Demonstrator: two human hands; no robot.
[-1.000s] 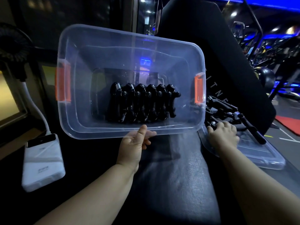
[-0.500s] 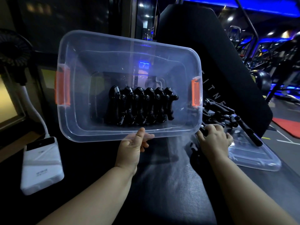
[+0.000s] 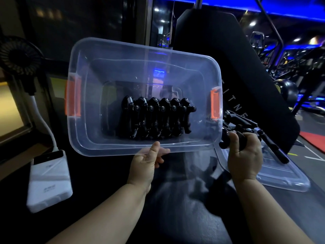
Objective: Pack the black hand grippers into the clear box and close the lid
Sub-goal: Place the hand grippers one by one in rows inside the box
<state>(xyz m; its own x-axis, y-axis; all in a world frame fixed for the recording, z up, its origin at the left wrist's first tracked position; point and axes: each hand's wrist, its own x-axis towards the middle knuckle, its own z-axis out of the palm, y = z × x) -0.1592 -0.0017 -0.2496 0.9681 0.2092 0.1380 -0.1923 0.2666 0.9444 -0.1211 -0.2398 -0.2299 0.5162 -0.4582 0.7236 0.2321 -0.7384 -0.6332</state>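
Mid-packing, our left hand (image 3: pixel 146 164) pinched the clear box (image 3: pixel 91 95) by its rim, our right hand (image 3: pixel 244 155) curled its fingers round another hand gripper (image 3: pixel 226 140); next, we judged, it needed slotting beside the packed row (image 3: pixel 154 118)

Black padded surface (image 3: pixel 175 208): spans the near and middle area.

White power bank (image 3: pixel 49 180): lies flat at near left on the surface.

White cable (image 3: pixel 46 124): runs from the far end of the power bank, curving up and left.

Small black fan (image 3: pixel 19 57): far left, above the cable.

Black padded backrest (image 3: pixel 237 76): far right, tilted, with pale lettering partly visible.

Behind the backrest: gym machines (image 3: pixel 299 55) under blue lighting (image 3: pixel 263 11), a black ball (image 3: pixel 288 88), and a red mat (image 3: pixel 314 140) on the floor at the right edge.
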